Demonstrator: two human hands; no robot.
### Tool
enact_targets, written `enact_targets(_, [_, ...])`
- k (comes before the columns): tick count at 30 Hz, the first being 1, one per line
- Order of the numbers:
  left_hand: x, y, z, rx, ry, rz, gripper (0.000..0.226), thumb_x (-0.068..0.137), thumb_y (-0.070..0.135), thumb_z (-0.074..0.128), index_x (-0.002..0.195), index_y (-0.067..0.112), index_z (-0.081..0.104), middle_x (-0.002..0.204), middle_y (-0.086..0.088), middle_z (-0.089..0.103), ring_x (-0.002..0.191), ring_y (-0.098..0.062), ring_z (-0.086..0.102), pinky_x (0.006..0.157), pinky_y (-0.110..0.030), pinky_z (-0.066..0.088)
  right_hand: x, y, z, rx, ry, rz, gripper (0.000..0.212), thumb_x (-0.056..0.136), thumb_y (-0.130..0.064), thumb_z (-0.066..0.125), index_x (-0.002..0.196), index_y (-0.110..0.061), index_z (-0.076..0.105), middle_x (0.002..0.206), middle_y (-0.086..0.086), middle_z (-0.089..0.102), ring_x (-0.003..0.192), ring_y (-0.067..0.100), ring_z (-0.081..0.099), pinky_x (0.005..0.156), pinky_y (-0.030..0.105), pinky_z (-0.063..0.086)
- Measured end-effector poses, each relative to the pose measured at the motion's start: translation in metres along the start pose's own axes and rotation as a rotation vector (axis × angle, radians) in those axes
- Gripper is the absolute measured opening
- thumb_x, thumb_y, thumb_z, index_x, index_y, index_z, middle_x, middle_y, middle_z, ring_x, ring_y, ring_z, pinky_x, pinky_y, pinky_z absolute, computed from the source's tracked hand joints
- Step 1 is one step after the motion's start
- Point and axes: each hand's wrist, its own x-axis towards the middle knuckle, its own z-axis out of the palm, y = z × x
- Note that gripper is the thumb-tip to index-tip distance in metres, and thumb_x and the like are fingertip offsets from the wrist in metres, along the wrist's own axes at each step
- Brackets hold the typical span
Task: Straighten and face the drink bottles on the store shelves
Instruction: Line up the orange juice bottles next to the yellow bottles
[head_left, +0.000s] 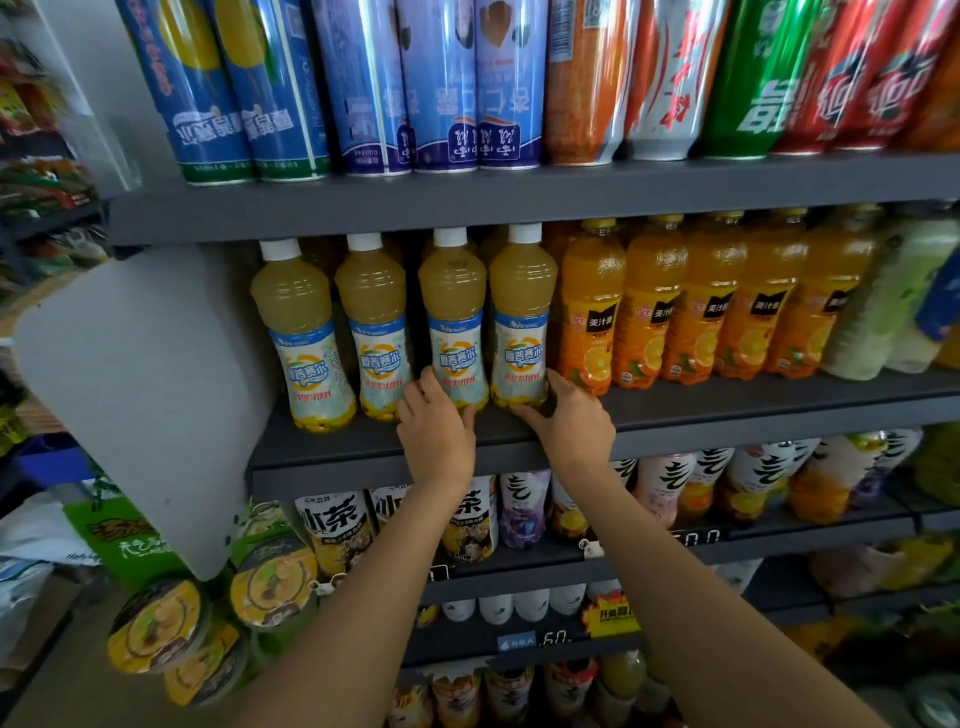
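- the four pale juice bottles stand in a row at the front of the middle shelf (363, 447); the left hand (435, 427) is at the base of the third bottle (454, 322) and the right hand (569, 415) at the base of the fourth bottle (522, 317).
- risk, as i judge it: both holds are low on tall, narrow-waisted bottles, so a quick twist or pull could tip the top forward off the shelf edge.
- the two bottles stand just beside each other; turning one could drag its neighbour and spoil a label that already faces out.
- the fourth bottle is close to the orange juice bottles (592, 306); a sideways nudge could knock that row.
- left hand: fingers curled round the foot of the third bottle, thumb up on its left side, forearm reaching up from below.
- right hand: fingers wrapped round the bottom of the fourth bottle from its right, wrist bent inward.
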Motion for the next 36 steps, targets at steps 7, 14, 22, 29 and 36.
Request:
enact_targets(7, [-0.007, 0.004, 0.0, -0.072, 0.083, -0.006, 0.064, 0.088, 0.017, 0.062, 0.142, 0.006, 0.027, 0.141, -0.018, 0.031, 0.131, -0.032, 0.031, 0.103, -0.041, 0.03, 0.002, 0.002, -0.007, 0.081, -0.087, -0.039, 0.058, 0.086, -0.037, 0.065, 0.136, -0.017, 0.045, 0.121, 0.008, 0.061, 0.111, 0.028, 0.055, 0.083, 0.037, 0.046])
enact_targets(14, [-0.017, 0.047, 0.006, -0.183, 0.282, 0.373, 0.038, 0.084, 0.004, 0.059, 0.121, 0.0, 0.051, 0.117, -0.019, 0.052, 0.112, -0.032, 0.05, 0.096, -0.042, 0.041, 0.011, 0.04, -0.041, 0.476, 0.091, 0.117, 0.028, 0.087, -0.032, 0.066, 0.1, -0.007, 0.067, 0.088, 0.006, 0.071, 0.071, 0.022, 0.067, 0.073, 0.045, 0.056])
enact_targets(22, [-0.022, 0.107, 0.072, -0.215, 0.115, 0.212, 0.065, 0.089, 0.027, 0.061, 0.141, 0.001, 0.031, 0.138, -0.016, 0.043, 0.129, -0.028, 0.04, 0.106, -0.041, 0.037, 0.052, 0.091, -0.08, 0.257, 0.048, 0.14, 0.038, 0.085, -0.039, 0.065, 0.107, -0.007, 0.06, 0.091, 0.009, 0.064, 0.092, 0.031, 0.062, 0.07, 0.033, 0.043])
enact_targets(29, [-0.022, 0.123, 0.096, -0.124, 0.168, 0.002, 0.072, 0.083, 0.035, 0.068, 0.137, 0.001, 0.034, 0.134, -0.018, 0.045, 0.126, -0.03, 0.04, 0.103, -0.041, 0.037, 0.063, 0.105, -0.067, 0.187, -0.085, 0.015, 0.058, 0.085, -0.042, 0.065, 0.125, -0.009, 0.04, 0.112, 0.014, 0.061, 0.103, 0.034, 0.06, 0.08, 0.043, 0.049])
enact_targets(36, [-0.02, 0.133, 0.101, -0.04, 0.21, -0.097, 0.077, 0.08, 0.041, 0.069, 0.137, 0.003, 0.032, 0.135, -0.016, 0.04, 0.128, -0.03, 0.035, 0.104, -0.039, 0.035, 0.061, 0.103, -0.058, 0.279, -0.035, 0.049, 0.057, 0.086, -0.039, 0.064, 0.122, -0.006, 0.033, 0.104, 0.015, 0.063, 0.096, 0.035, 0.063, 0.076, 0.042, 0.05])
